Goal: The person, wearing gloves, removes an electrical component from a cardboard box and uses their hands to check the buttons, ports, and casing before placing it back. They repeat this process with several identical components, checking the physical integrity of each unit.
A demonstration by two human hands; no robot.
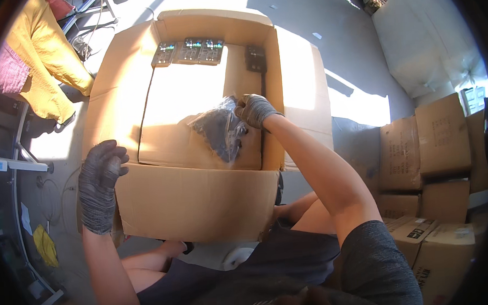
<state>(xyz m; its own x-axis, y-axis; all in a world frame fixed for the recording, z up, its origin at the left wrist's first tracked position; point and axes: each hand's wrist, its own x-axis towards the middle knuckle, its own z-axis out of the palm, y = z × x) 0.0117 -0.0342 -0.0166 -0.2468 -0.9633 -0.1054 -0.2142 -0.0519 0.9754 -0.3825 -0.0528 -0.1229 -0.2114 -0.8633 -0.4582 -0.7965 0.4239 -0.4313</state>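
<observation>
A large open cardboard box (199, 202) stands in front of me, its flaps folded outward. In my right hand (255, 110), wearing a grey glove, the fingers are closed on the top of a clear plastic bag (220, 129) with dark pieces inside. The bag hangs over the flat cardboard layer (171, 123) within the box. My left hand (102, 171), also gloved, is beside the box's near left corner, fingers loosely bent and apart, holding nothing. Several small packs (200, 51) with shiny tops sit along the far inner wall, and a black pack (255, 59) lies in the far right corner.
Stacked cardboard boxes (442, 136) rise on the right, below large white wrapped bales (420, 44). At the upper left is a person in yellow trousers (43, 58), near a metal frame (21, 164). A yellow scrap (44, 246) and cables lie on the left floor.
</observation>
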